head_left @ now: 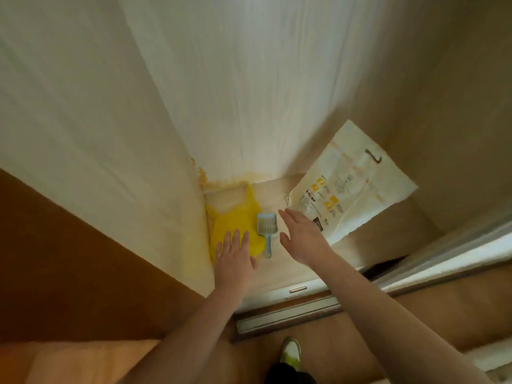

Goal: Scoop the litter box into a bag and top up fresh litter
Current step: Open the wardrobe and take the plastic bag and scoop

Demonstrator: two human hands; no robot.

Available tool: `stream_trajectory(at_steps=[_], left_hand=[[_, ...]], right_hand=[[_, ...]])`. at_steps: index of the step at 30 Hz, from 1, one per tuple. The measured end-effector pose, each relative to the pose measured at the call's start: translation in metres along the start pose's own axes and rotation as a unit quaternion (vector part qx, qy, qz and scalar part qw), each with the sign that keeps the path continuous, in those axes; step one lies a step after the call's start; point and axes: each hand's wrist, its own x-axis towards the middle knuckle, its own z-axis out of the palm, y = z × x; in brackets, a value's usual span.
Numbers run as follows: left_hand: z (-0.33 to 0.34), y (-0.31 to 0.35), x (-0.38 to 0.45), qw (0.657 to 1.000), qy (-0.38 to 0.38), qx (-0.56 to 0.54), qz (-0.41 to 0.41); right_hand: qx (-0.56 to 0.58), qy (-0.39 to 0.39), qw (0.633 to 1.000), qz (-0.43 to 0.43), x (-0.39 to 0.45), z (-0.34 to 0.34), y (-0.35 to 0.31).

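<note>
Flat on the pale wood-grain worktop [279, 273] lies a crumpled bright yellow plastic bag [230, 220], tucked into the far left corner against the white wall [110, 134]. Just right of it, overlapping its edge, sits a small light blue slotted plastic litter scoop [265, 227]; its long axis runs near to far, scoop head pointing away, handle toward the person. The left hand [235, 256] is spread flat, fingers straight, pressing on the near edge of the yellow bag. The right hand [302, 234] hovers wide open, fingers extended, just right of the scoop, gripping nothing. Far right, a large white printed litter sack [354, 184] leans against the beige wall. Below the worktop edge, a drawer front with a metal handle [297, 289], brown floor, and a shoe [291, 351].
</note>
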Motion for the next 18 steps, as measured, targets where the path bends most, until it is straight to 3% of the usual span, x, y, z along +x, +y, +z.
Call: stream_trajectory(at_steps=[7, 11, 18], left_hand=[[0.036, -0.002, 0.04, 0.997, -0.046, 0.007, -0.06], [0.055, -0.003, 0.071, 0.997, -0.039, 0.051, -0.045], [0.09, -0.03, 0.132, 0.993, -0.054, 0.097, -0.032]], right_hand=[[0.024, -0.059, 0.998, 0.001, 0.037, 0.042, 0.017], [0.022, -0.149, 0.989, -0.001, 0.055, 0.069, 0.026], [0.008, -0.186, 0.983, 0.003, 0.083, 0.115, 0.055]])
